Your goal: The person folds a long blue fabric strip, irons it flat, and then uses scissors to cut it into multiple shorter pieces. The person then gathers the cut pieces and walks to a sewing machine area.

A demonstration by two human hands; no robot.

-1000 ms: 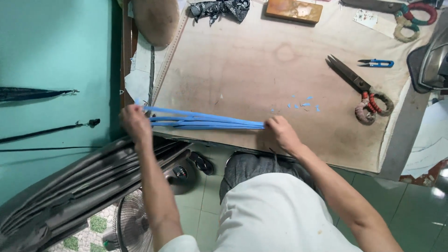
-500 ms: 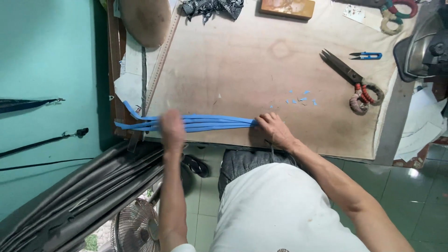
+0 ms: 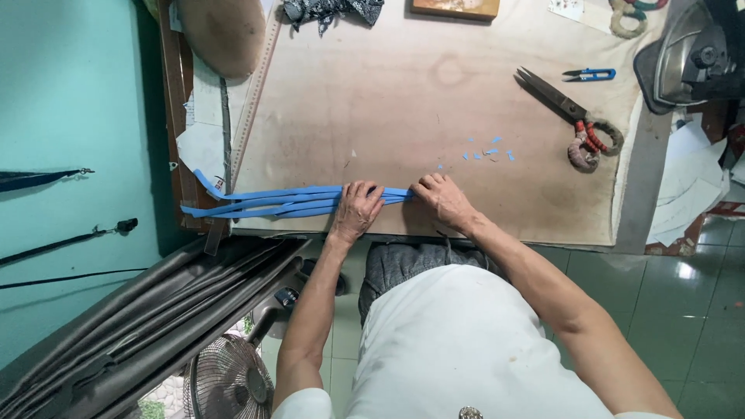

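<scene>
On the blue strips (image 3: 268, 202), both hands — left hand (image 3: 357, 211), right hand (image 3: 441, 200) — lie flat.

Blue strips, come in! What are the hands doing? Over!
Left hand flat on the blue strips, right hand pinning their end. Strips bunched along the table edge, tails fanned left. Scissors and blue scraps lie apart, nothing blocking.

both hands, left hand (image 3: 355, 211) and right hand (image 3: 444, 200), pressed flat on blue strips (image 3: 264, 202) along the table (image 3: 403, 132) near edge, scissors (image 3: 570, 112) toward the right edge
</scene>
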